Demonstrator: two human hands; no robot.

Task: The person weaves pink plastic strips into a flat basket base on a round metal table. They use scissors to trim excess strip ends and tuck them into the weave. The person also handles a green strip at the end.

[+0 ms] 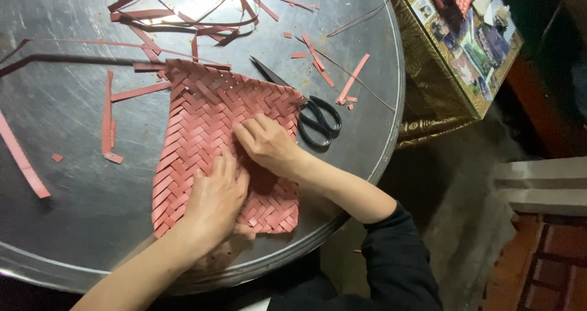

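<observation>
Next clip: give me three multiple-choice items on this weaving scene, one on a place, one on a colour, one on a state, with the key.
1. Where do the scissors lie?
A. to the right of the woven mat
B. on the floor
C. in the left hand

2. What colour are the loose strips on the round metal table?
A. green
B. pinkish red
C. white

3. What are the two hands doing?
A. both pressing on the mat
B. both lifted off it
C. cutting a strip

Key: 1 A, the black handles sit at the mat's right edge; 2 B, they match the mat; 3 A, the right hand and the left lie flat on the weave.

Woven mat on round table, scissors just right
</observation>
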